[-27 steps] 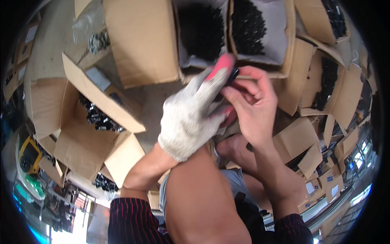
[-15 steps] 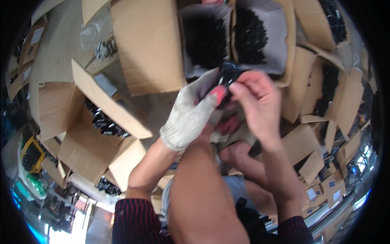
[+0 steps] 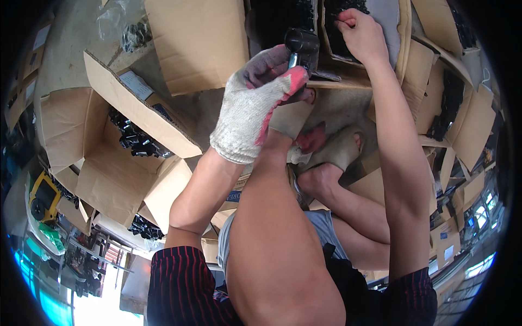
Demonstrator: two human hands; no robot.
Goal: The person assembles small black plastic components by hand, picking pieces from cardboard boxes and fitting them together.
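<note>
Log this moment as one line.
left hand: gloved, holds black tubular part | right hand: bare, at small black parts in carton, grasp unclear

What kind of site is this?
Probably a small workshop or parts store: open cardboard cartons crowd the concrete floor, small black parts lie heaped at the top, and the gloved left hand holds a glossy black tubular part.

Glove [image 3: 236,120] — off-white and pink-red, black part [image 3: 306,44], brown cardboard box [image 3: 198,49], grey shorts [image 3: 329,231], sleeve [image 3: 176,274] — black with red stripes
</note>
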